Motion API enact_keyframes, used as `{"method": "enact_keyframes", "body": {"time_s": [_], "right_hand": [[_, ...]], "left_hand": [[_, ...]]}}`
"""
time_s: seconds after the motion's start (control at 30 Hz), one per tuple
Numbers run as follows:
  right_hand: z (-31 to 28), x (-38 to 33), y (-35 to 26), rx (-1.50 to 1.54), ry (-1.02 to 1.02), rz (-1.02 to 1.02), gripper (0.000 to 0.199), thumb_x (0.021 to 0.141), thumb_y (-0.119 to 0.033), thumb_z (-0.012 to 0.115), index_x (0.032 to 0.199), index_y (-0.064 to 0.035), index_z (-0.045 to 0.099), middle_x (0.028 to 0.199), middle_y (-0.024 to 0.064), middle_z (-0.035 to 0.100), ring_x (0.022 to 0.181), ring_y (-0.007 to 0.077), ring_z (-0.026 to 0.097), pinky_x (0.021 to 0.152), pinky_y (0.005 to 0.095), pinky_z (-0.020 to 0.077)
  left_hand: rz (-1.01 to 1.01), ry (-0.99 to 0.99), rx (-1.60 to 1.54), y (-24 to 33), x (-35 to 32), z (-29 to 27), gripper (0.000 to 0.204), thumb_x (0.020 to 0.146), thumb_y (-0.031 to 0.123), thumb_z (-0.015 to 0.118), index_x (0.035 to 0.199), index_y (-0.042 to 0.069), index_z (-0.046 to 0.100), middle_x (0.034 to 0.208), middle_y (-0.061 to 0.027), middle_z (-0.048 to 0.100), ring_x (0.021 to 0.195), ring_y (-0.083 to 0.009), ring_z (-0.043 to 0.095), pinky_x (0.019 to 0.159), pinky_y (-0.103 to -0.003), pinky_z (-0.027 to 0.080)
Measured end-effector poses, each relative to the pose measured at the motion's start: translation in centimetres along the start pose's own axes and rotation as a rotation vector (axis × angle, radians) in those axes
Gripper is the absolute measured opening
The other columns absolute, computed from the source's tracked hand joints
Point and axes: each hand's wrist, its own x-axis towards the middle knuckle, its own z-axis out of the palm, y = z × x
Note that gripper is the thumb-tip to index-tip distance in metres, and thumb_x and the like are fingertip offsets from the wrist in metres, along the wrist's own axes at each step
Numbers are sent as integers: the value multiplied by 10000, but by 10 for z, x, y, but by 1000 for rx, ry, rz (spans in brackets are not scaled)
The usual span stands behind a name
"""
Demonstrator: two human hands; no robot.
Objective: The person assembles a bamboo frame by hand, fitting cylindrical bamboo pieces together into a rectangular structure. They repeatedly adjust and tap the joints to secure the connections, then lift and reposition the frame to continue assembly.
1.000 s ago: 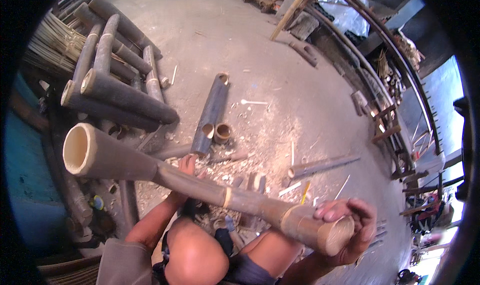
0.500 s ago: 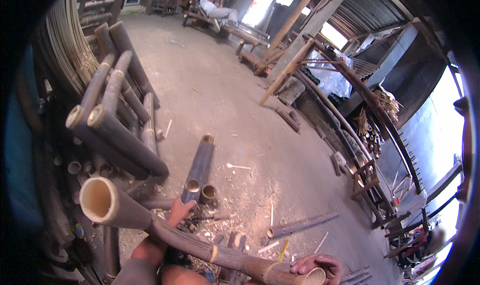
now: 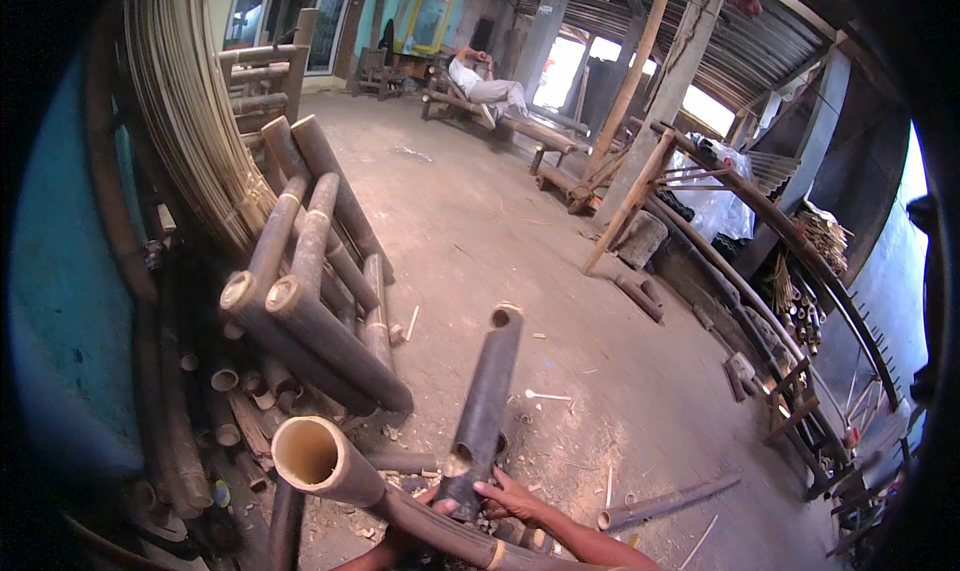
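A dark bamboo piece (image 3: 484,386) with holes cut into it tilts away from me, its far end pointing up the floor. My left hand (image 3: 441,504) grips its near end from the left, partly hidden by a thick bamboo pole. On the other side my right hand (image 3: 508,498) has its thumb and fingers closed around the same end. The thick bamboo pole (image 3: 430,527) runs across below both hands. Its wide, hollow, pale-rimmed end opens toward the upper left.
Left of me stand joined bamboo frames (image 3: 330,341) above stacked bamboo tubes (image 3: 226,379). Wood chips litter the floor beside a loose bamboo tube (image 3: 668,501). A person (image 3: 487,86) reclines on a bamboo bench at the back. A long bamboo rack (image 3: 745,186) stands right.
My right hand has left the right end of the thick pole and now holds the dark bamboo piece beside my left hand. My view has swung, shifting the scene right and down.
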Motion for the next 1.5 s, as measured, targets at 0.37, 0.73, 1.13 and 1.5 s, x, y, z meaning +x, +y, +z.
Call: {"method": "enact_keyframes", "body": {"time_s": [0.37,0.73,1.13,1.5], "right_hand": [[-45,-33,-13,379,342,-233,624,855,-314,815,1308,23,550,1076,97,693,865,162,676,796,315,561],[-76,-222,-74,-791,897,-567,1077,691,-357,902,1533,42,362,1202,264,654,1046,379,673,925,441,531],[-29,-408,-205,-1614,1151,-851,955,559,-238,912,1401,-18,520,1217,193,623,1082,395,632,923,478,532],[-14,-380,-233,-1623,902,-763,861,621,-336,884,1360,-39,557,1204,184,645,1068,368,664,887,454,555]], "left_hand": [[374,-303,763,-60,10,-56,660,943,333,715,1484,35,484,1355,-163,591,1224,-276,555,1104,-402,406],[902,645,499,87,-103,-69,724,943,563,653,1352,-26,552,1187,-130,656,1149,-270,610,1021,-404,461],[951,303,417,179,-49,-1,865,851,675,732,1353,0,533,1163,-106,674,1073,-181,608,945,-358,498],[817,158,81,231,-42,-6,1141,830,962,281,1653,179,171,1459,-157,518,1233,-213,539,1017,-304,367]]}}
